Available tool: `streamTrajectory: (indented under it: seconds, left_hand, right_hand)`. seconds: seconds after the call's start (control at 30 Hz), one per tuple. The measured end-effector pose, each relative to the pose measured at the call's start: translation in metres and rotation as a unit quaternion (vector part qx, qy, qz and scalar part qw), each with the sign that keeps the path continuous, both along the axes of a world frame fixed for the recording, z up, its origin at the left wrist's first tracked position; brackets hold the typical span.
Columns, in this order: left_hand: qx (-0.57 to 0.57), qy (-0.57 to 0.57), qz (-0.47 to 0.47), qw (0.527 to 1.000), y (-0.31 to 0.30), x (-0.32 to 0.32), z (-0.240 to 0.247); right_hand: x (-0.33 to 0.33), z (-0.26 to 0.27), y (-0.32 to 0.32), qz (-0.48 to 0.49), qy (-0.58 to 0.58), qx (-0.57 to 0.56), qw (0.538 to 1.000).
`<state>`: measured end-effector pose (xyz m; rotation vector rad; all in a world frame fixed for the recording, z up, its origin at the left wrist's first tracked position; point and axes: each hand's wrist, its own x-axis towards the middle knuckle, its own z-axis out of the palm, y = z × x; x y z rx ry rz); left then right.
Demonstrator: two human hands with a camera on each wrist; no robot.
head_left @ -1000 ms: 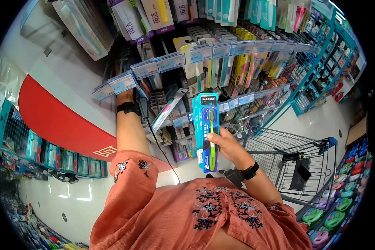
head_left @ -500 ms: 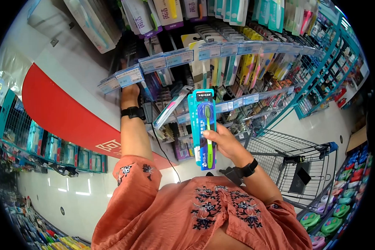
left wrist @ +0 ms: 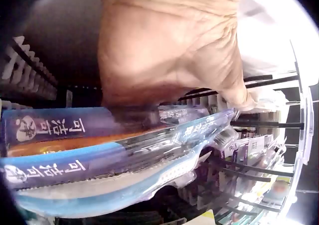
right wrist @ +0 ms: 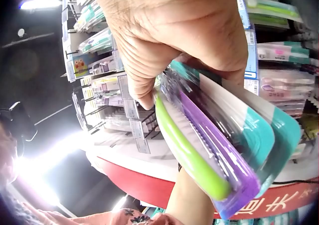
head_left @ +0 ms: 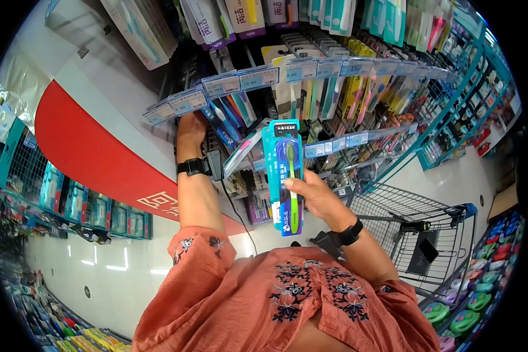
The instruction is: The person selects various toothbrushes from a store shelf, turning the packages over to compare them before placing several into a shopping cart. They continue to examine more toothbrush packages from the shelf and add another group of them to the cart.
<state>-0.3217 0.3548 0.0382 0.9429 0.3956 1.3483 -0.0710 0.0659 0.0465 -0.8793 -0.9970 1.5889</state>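
My right hand (head_left: 317, 196) grips several packaged toothbrushes upright in front of my body, thumb on the front. Foremost is a blue-purple pack with a lime-green toothbrush (head_left: 294, 199); teal-edged packs (right wrist: 261, 135) lie behind it in the right wrist view. At the left end of the rack, my left hand (head_left: 190, 134) reaches in under a price-label strip (head_left: 185, 104). Blue toothbrush packs (left wrist: 65, 160) hang right below its palm in the left wrist view. Its thumb (left wrist: 239, 96) stretches past their far end; the other fingers are hidden, so I cannot tell whether they hold a pack.
A toothbrush pack with a pink mark (head_left: 243, 149) tilts out from the rack beside the left wrist. A white and red end panel (head_left: 100, 155) borders the rack's left side. On the right stands a wire shopping cart (head_left: 387, 205). A black cable (head_left: 234, 205) hangs below the left wrist.
Blue toothbrush packs have come into sight and swung out to the right beside my left hand, below the label strip. The right hand keeps its grip; the head view has shifted slightly.
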Motion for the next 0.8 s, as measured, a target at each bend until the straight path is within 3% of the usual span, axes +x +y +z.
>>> streamTrajectory:
  seconds: [0.13, 0.23, 0.43, 0.8]
  left_hand:
    - [0.082, -0.003, -0.032, 0.996, -0.02, 0.0, 0.006]
    - [0.014, 0.032, 0.017, 0.999, -0.023, 0.006, 0.013]
    - [0.048, 0.09, 0.065, 0.993, -0.025, 0.012, 0.018]
    - [0.019, 0.045, -0.012, 0.999, -0.001, 0.006, 0.004]
  right_hand:
    - [0.0, -0.003, 0.001, 0.007, 0.018, -0.008, 1.0]
    - [0.0, -0.004, 0.0, 0.002, 0.015, -0.009, 1.0]
    - [-0.002, -0.005, -0.002, 0.0, 0.018, -0.01, 1.0]
    - [-0.007, 0.001, -0.002, 0.007, 0.019, -0.014, 1.0]
